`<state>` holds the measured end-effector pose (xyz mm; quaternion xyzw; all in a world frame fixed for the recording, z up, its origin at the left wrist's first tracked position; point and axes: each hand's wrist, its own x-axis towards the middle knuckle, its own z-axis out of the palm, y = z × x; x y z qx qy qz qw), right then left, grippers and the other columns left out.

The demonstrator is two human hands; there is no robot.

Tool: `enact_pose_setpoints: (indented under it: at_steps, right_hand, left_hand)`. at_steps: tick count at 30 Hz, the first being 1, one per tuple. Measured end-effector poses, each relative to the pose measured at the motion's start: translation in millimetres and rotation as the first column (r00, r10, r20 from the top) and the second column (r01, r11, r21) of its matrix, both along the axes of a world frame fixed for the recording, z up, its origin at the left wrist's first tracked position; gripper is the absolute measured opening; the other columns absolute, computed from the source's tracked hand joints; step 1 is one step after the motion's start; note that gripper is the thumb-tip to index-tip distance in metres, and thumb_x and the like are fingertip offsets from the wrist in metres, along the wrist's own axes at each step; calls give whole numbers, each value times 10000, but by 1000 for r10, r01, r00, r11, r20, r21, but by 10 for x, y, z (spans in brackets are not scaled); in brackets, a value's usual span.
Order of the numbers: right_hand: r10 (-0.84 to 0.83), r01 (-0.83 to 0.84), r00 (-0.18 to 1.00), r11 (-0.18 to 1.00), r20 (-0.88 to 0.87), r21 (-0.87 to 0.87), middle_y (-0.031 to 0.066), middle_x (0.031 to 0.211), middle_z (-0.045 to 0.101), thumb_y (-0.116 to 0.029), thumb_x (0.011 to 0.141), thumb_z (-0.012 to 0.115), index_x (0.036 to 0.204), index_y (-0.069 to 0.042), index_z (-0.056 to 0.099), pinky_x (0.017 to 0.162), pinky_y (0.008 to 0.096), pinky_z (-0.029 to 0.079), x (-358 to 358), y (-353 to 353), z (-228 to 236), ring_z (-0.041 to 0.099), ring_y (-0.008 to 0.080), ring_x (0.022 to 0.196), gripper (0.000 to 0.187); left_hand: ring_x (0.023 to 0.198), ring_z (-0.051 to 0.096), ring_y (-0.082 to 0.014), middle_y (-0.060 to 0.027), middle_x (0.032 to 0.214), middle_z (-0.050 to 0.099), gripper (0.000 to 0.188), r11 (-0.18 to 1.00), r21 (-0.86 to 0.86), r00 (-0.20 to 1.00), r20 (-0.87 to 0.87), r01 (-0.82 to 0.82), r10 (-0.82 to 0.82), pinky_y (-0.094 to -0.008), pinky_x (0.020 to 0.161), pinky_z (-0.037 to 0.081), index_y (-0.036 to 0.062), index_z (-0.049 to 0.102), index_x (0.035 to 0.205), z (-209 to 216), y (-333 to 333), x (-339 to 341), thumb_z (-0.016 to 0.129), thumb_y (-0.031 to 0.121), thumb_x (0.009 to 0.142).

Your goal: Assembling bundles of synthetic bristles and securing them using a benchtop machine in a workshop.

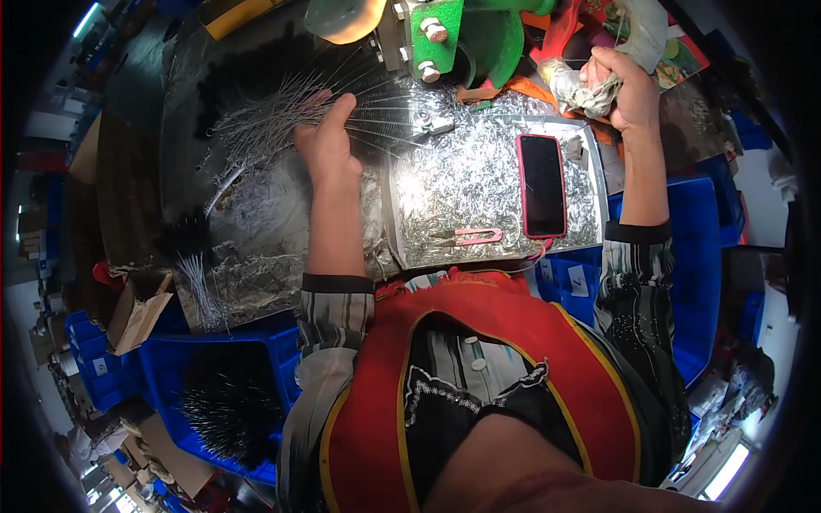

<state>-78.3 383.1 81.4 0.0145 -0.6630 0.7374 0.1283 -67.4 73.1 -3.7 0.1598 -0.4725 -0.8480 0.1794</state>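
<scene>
My left hand [329, 141] is closed around a bundle of thin metal wires [376, 111], which fan out to its right; its fingertips are partly hidden. More wire stems [265, 120] lie to the left of that hand, beside a dark mass of black bristles [239, 85]. At the upper right, my right hand [629, 90] wraps around a cloth-wrapped handle [569, 85] beside a green machine [436, 38]. Some wire tips reach a small metal fitting [438, 124] below the machine.
A shallow tray [393, 218] of metal clippings holds a pink-cased phone [543, 184] and pink thread snips [469, 237]. A lamp [346, 19] hangs above. Blue bins stand on both sides; the left bin [162, 372] contains black-bristled brushes [227, 410]. A cardboard box [141, 312] sits nearby.
</scene>
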Motion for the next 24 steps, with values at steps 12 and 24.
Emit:
enact_pose_setpoints:
  at_steps: [12, 24]
  right_hand:
    - [140, -140, 990, 990, 21, 27, 65, 479, 427, -130, 775, 536, 473, -62, 395, 570, 284, 389, 6, 80, 118, 446, 183, 504, 341]
    - [2, -2, 1000, 1000, -30, -1, 66, 476, 427, -123, 773, 527, 455, -73, 400, 611, 287, 397, -23, 40, -82, 462, 181, 537, 346]
  left_hand:
    - [839, 551, -203, -130, 935, 556, 339, 1000, -12, 1000, -13, 17, -17, -309, 757, 457, -47, 514, 963, 42, 31, -16, 629, -106, 650]
    - [945, 521, -203, -123, 1035, 541, 390, 995, 93, 995, -90, 40, -31, -297, 840, 424, -55, 501, 1066, -153, -77, -1, 610, -89, 693]
